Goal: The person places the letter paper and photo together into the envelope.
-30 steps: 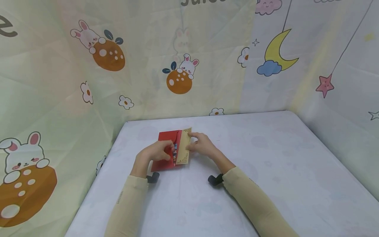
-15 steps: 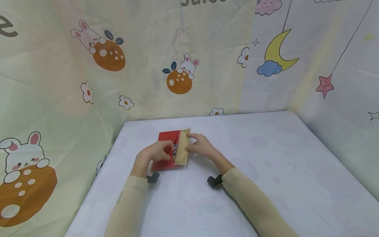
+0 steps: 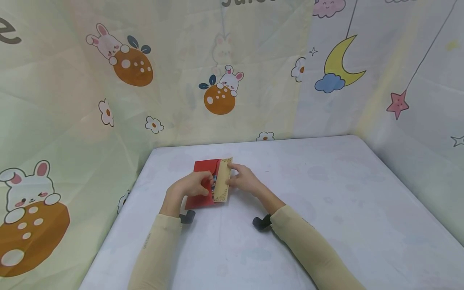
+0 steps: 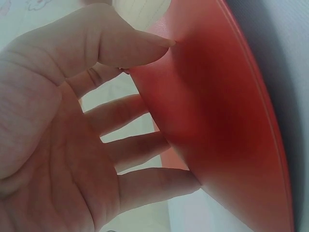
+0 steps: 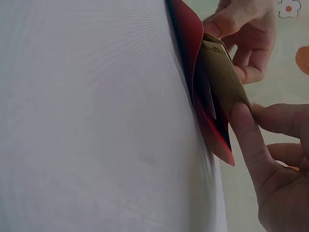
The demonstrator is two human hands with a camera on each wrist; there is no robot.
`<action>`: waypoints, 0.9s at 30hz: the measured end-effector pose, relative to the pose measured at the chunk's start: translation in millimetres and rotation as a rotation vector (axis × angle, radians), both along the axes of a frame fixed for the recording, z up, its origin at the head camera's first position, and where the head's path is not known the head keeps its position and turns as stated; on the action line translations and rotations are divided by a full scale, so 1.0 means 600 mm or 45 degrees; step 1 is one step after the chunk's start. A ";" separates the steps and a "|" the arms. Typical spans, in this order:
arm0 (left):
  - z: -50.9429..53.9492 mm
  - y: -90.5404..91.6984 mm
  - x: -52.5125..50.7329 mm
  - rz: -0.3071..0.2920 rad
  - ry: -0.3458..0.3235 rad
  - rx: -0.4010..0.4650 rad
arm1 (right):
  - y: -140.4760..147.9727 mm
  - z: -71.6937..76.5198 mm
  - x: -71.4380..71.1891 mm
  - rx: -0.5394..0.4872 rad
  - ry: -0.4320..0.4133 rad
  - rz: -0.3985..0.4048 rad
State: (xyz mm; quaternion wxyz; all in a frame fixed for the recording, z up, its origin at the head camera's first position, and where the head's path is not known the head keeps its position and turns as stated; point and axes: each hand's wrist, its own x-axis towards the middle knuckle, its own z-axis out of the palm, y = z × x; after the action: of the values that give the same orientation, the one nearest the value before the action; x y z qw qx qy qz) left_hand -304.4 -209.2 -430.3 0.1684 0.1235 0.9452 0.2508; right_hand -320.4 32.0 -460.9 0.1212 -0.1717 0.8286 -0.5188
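Observation:
A red envelope (image 3: 203,166) lies on the table, left of centre. My left hand (image 3: 190,184) pinches its edge; in the left wrist view the thumb presses the red face (image 4: 217,106) with the fingers behind it. A cream card with gold ornament (image 3: 222,183) sticks out of the envelope's open right side. A narrow strip of blue, colourful print (image 3: 214,180) shows beside it. My right hand (image 3: 247,180) pinches the card's outer edge between thumb and fingers. In the right wrist view the card (image 5: 223,72) sits partly within the gaping envelope; its inner part is hidden.
A white cloth covers the table (image 3: 308,193). Printed curtains (image 3: 181,104) with rabbits, fruit and a moon close off the back and sides. Black wrist camera mounts (image 3: 262,222) are under both forearms.
My right hand has moved slightly left with the card, which now sits a little nearer the envelope. The left hand and the envelope have barely moved.

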 end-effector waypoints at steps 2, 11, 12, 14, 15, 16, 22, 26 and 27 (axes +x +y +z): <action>0.000 0.000 0.000 -0.001 0.004 -0.001 | -0.002 -0.002 0.000 0.009 0.002 0.003; 0.000 -0.001 0.000 -0.011 0.001 0.003 | -0.003 -0.003 -0.001 0.030 -0.011 -0.020; 0.000 -0.001 0.000 -0.015 0.000 0.004 | -0.003 -0.002 -0.002 0.033 -0.012 -0.031; 0.000 -0.001 0.000 -0.024 0.003 0.002 | -0.001 -0.001 -0.003 0.032 -0.012 -0.057; 0.000 -0.001 0.000 -0.028 0.005 0.003 | 0.001 0.000 -0.004 0.026 -0.010 -0.070; 0.000 -0.002 -0.001 -0.031 0.008 0.001 | 0.002 0.001 -0.005 0.015 -0.011 -0.080; 0.001 -0.002 -0.001 -0.032 0.008 0.004 | 0.004 0.006 -0.004 -0.070 -0.011 -0.064; 0.001 -0.001 0.001 -0.039 0.006 0.007 | 0.001 0.004 -0.001 -0.060 0.021 -0.031; 0.001 -0.001 0.001 -0.042 0.008 0.006 | 0.000 0.004 0.000 -0.056 0.029 -0.029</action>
State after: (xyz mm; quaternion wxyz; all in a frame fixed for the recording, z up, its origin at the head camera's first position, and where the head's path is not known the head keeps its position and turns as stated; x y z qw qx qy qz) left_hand -303.6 -209.9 -429.6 0.1693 0.1401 0.9430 0.2497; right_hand -320.3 32.2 -458.8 0.1019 -0.1707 0.8204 -0.5362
